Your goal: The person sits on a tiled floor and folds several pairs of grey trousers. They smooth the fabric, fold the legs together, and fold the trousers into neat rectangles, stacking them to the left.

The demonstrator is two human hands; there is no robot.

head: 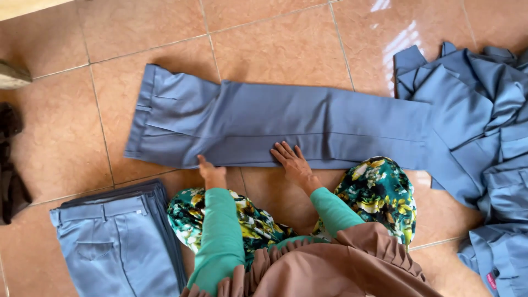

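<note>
Folded trousers point(118, 247) sit stacked at seven o'clock, while left hand point(212, 173) curled and right hand point(291, 159) flat press grey trousers point(275, 124) laid lengthwise on the floor point(275, 44); unfolded heap point(484, 137) waits at three o'clock

Bare floor point(275, 44) open beyond trousers point(286, 124); heap of garments point(484, 121) blocks right, folded stack point(118, 242) blocks near left

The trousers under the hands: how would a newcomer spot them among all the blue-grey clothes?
On the tiled floor, the trousers lie straight ahead, both hands on the near edge. Unlike the folded stack and crumpled heap, they are stretched out long and flat.
</note>
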